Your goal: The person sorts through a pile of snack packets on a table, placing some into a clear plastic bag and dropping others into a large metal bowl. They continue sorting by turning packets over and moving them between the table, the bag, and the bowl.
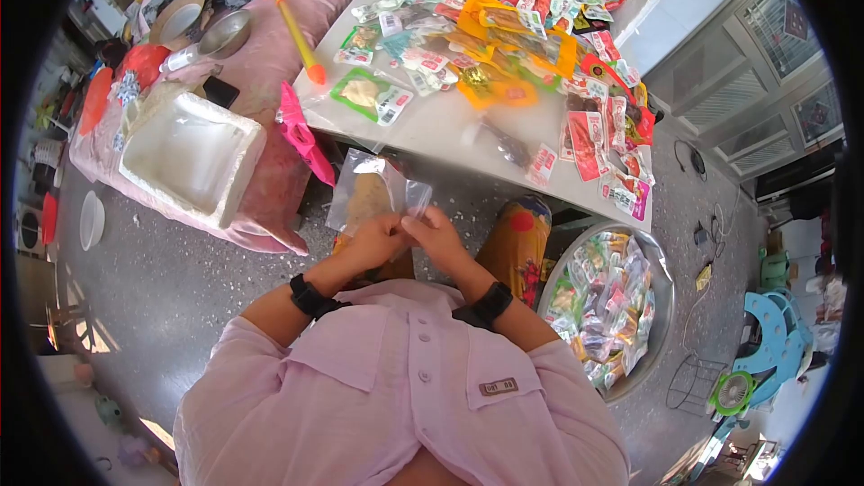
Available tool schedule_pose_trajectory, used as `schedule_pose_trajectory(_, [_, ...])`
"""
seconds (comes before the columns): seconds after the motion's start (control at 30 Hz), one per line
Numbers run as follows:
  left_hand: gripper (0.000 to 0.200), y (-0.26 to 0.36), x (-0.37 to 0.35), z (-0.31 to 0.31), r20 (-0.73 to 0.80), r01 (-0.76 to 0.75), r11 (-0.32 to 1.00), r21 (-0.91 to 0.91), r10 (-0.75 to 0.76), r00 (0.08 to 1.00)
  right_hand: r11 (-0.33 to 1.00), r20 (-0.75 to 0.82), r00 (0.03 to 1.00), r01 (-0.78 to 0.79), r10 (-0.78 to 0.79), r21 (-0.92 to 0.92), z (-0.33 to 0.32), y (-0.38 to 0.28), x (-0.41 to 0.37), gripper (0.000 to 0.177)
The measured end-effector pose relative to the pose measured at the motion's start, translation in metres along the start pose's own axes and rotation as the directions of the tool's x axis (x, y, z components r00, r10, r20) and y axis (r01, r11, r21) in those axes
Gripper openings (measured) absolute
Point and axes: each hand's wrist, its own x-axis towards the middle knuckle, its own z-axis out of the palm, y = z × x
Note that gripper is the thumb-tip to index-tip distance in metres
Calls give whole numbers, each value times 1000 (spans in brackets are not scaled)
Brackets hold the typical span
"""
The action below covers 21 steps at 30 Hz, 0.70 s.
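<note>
Close together above my lap, my left hand (376,241) and my right hand (438,239) pinch the near edge of a clear plastic bag (364,193). The bag hangs just off the table's front edge, and its transparent film shows the floor and something brownish behind or inside it; I cannot tell which. Both hands have their fingers closed on the film. Beyond them on the white table (423,130) lies a green-edged packet (371,96) with pale contents. A dark item in clear wrap (506,142) rests nearer the table's front edge.
Many small food packets (589,139) and orange packets (513,45) cover the table. A metal basin (664,306) full of packets stands at the right. At the left, a white foam box (184,157) and a pink bag (304,139) lie on pink cloth. Cables cross the right floor.
</note>
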Motion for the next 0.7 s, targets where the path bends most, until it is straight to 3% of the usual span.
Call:
schedule_pose_trajectory(0.03, [15, -6, 1, 3, -33, -96, 995, 3, 96, 995, 1000, -15, 1000, -8, 7, -7, 0, 1, 0, 15])
schedule_pose_trajectory(0.13, [19, -4, 1, 3, -79, 13, 981, 196, 3, 997, 999, -78, 996, -41, 40, -9, -1, 1, 1, 16])
schedule_pose_trajectory(0.23, [18, 24, -6, 1, -115, 150, 987, 58, -143, 983, 991, -125, 988, -79, 92, 107, 2, -9, -2, 15])
schedule_pose_trajectory(0.3, [17, 19, -6, 1, -224, 74, 997, 14, -69, 972, 955, -87, 989, -88, 117, 282, 3, -12, -2, 15])
schedule_pose_trajectory(0.33, [16, 17, -7, -1, -279, 35, 999, -4, -34, 960, 964, -108, 988, -81, 111, 253, 3, -12, 0, 14])
schedule_pose_trajectory(0.37, [15, 20, -7, -7, -355, -145, 966, 215, 216, 910, 972, -128, 986, -74, 104, 225, 3, -12, 3, 13])
schedule_pose_trajectory(0.43, [13, 42, -9, -23, -316, -388, 670, 632, 681, 660, 998, -154, 988, -9, 19, 65, 1, -19, 7, 12])
schedule_pose_trajectory(0.53, [9, 82, -12, -34, -174, -398, 383, 834, 866, 468, 945, -115, 971, 169, -208, -280, 2, -39, 11, 11])
schedule_pose_trajectory(0.63, [15, 98, 2, -29, -68, -423, 269, 865, 899, 433, 818, -39, 908, 356, -417, -451, -3, -50, 23, 13])
schedule_pose_trajectory(0.7, [11, 81, 23, -25, -19, -403, 263, 877, 856, 517, 743, 12, 859, 449, -511, -496, -14, -52, 30, 14])
